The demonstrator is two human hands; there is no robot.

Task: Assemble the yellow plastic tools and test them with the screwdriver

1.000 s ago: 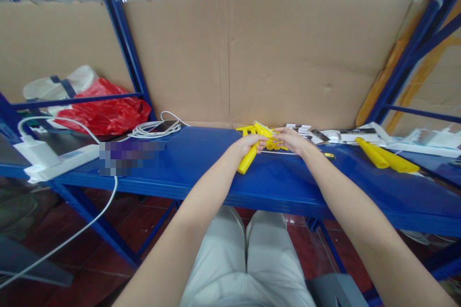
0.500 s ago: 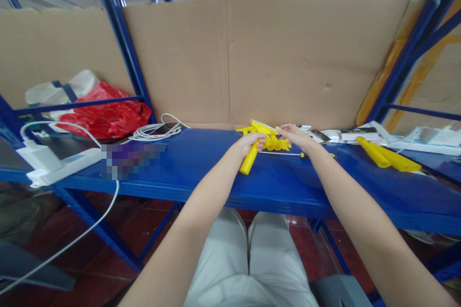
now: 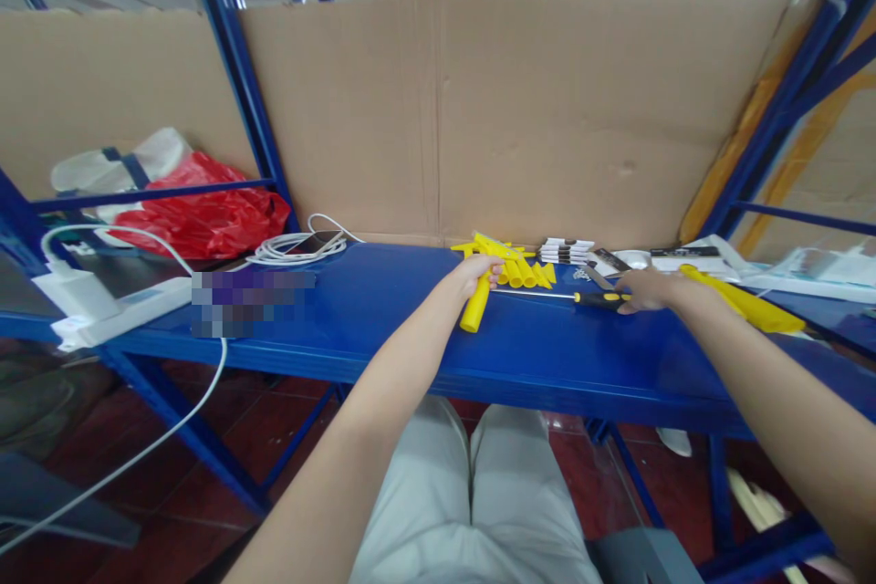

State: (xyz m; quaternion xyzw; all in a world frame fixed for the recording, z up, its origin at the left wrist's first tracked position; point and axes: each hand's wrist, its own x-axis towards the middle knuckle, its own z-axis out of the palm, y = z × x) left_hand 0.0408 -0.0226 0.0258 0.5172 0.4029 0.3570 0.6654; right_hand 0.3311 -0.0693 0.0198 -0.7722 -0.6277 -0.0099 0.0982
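My left hand (image 3: pixel 472 274) is closed round a yellow plastic tube (image 3: pixel 474 308) that slants down toward me over the blue shelf (image 3: pixel 383 328). Just behind it lies a heap of yellow plastic parts (image 3: pixel 515 263). My right hand (image 3: pixel 647 290) is out to the right, fingers curled onto the black-and-yellow handle of a screwdriver (image 3: pixel 581 296) that lies flat on the shelf, its thin shaft pointing left toward the heap.
Two long yellow tubes (image 3: pixel 743 301) lie at the right beside white packets and black-and-white cards (image 3: pixel 565 249). A coiled white cable (image 3: pixel 294 245), a power strip (image 3: pixel 116 310) and a red bag (image 3: pixel 198 214) sit at the left. Cardboard (image 3: pixel 547 109) backs the shelf.
My right hand has left the heap of yellow parts and moved right onto the screwdriver handle. My left hand stays put with the yellow tube.
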